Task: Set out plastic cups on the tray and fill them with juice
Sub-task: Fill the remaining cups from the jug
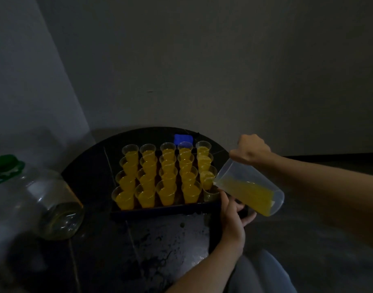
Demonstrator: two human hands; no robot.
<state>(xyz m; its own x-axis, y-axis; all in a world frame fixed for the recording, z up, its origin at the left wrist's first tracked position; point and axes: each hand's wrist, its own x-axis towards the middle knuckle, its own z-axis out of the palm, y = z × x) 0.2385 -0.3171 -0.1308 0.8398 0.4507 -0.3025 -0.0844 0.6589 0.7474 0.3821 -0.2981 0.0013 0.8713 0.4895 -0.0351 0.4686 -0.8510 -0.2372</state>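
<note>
My right hand [252, 151] grips the rim of a clear plastic jug [251, 187], tipped steeply so its lip hangs just over the tray's right edge. The juice [248, 192] lies along the jug's lower wall in a yellow wedge. Below that hand, my left hand [232, 212] clasps the near right corner of the tray [160, 209], thumb on top and fingers curled beneath. Just beside the thumb stands the one empty cup [211, 195], right under the jug's lip. To the left of both hands the other cups [166, 176], thin, see-through and tapered, stand packed rim to rim in rows and filled with yellow, with no gap between them for fingers. The tray is dark and low-walled, on a round dark surface [170, 240] with pale mottling; open room lies on the near side, below my left hand. Far to the left a big clear bottle [39, 199] with a green cap [5, 163] lies on its side. Beyond the cups sits a small blue block [182, 138], and the wall [223, 70] closes in behind it.
</note>
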